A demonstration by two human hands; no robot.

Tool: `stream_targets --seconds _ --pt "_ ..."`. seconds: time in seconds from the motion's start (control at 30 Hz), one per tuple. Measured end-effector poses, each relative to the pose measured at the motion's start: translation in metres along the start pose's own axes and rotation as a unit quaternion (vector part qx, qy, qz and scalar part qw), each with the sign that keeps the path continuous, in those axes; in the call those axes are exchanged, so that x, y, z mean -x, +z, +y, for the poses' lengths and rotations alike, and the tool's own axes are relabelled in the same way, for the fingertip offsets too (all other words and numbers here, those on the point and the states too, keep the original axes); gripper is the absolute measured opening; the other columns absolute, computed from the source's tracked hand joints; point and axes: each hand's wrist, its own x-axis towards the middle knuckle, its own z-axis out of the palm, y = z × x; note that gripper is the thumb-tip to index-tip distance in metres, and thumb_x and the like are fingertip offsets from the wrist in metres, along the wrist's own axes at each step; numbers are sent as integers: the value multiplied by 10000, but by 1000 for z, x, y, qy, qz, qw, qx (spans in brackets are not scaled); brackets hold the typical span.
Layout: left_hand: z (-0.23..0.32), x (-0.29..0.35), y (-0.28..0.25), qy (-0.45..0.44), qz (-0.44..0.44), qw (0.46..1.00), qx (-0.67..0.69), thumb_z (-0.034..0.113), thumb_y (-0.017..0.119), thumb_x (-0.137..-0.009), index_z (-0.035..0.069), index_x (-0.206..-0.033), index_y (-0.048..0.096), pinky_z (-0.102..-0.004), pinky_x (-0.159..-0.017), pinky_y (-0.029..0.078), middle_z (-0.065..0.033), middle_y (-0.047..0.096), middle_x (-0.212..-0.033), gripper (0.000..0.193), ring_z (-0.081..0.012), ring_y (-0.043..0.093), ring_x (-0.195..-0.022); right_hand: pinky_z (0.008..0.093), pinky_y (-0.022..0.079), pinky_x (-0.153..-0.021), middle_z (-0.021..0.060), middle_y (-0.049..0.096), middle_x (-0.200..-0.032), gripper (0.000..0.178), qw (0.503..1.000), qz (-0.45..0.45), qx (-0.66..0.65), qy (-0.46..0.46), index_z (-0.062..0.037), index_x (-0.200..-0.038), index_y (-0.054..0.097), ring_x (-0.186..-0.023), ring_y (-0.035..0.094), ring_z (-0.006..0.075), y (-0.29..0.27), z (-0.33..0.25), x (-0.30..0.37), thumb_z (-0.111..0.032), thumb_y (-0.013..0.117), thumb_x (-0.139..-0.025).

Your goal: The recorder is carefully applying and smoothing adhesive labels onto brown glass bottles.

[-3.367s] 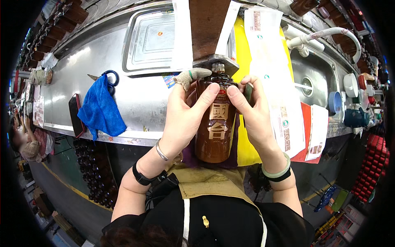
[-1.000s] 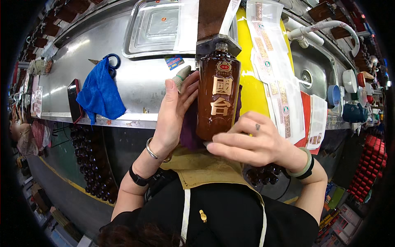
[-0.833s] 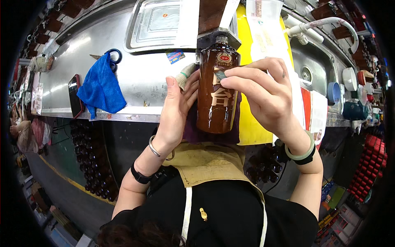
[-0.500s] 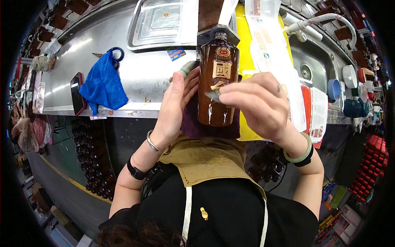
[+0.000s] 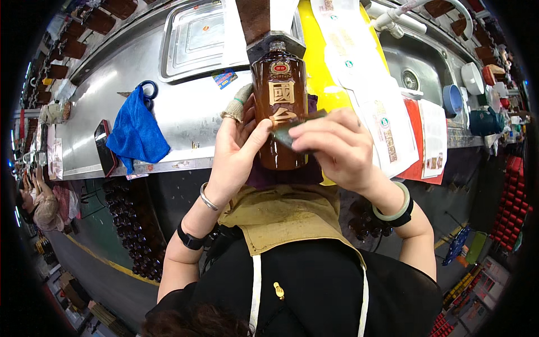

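While the right hand's grip [image 5: 343,147] pinches a thin dark piece [image 5: 287,136] against the brown bottle [image 5: 281,106], resting over purple cloth [image 5: 263,178] by the table's [image 5: 191,132] front edge, the left hand [image 5: 234,153] (thumb on its face, clamping unclear) should brace it; light, flat pressure would suit the lettering [image 5: 281,92].

Cloth [image 5: 136,135] left of bottle [image 5: 280,105], sink [image 5: 433,72] right

Room is found on table [image 5: 182,126] between blue cloth [image 5: 137,135] and left hand [image 5: 238,143]; bottle [image 5: 281,104] is flanked by it and right hand [image 5: 339,146], neck end blocked by brown post [image 5: 254,18].
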Motion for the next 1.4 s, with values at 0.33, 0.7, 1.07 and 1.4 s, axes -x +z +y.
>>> stream_targets --seconds 0.33,0.7,1.07,1.4 --pt "-1 8 -12 312 -33 804 -505 518 720 -903 24 -1337 686 -466 -1038 477 -250 527 -1439 658 -415 555 -1221 238 553 -720 98 659 -1010 331 880 223 -265 325 0 -1256 539 -855 675 104 14 7 -25 17 691 -962" --pt "12 11 1 307 -44 756 -576 538 776 -828 16 -1345 670 -482 -1002 517 -272 506 -1420 742 -442 556 -1197 354 513 -801 128 684 -1012 214 908 211 -130 336 0 -1142 643 -874 653 237 38 23 -11 -22 705 -938" --pt "24 19 20 226 -92 732 -636 565 787 -765 243 -1376 674 -514 -1051 475 -324 329 -1512 700 -492 421 -1313 224 500 -743 41 663 -949 220 869 249 -197 379 -1 -1211 629 -834 601 60 28 22 1 -16 667 -995" --pt "26 5 25 256 -30 742 -618 690 724 -764 119 -1354 685 -460 -886 541 -256 465 -1319 822 -414 519 -1077 204 492 -837 17 641 -1047 229 848 273 -252 379 17 -1231 614 -935 598 54 31 20 1 -15 660 -1009"
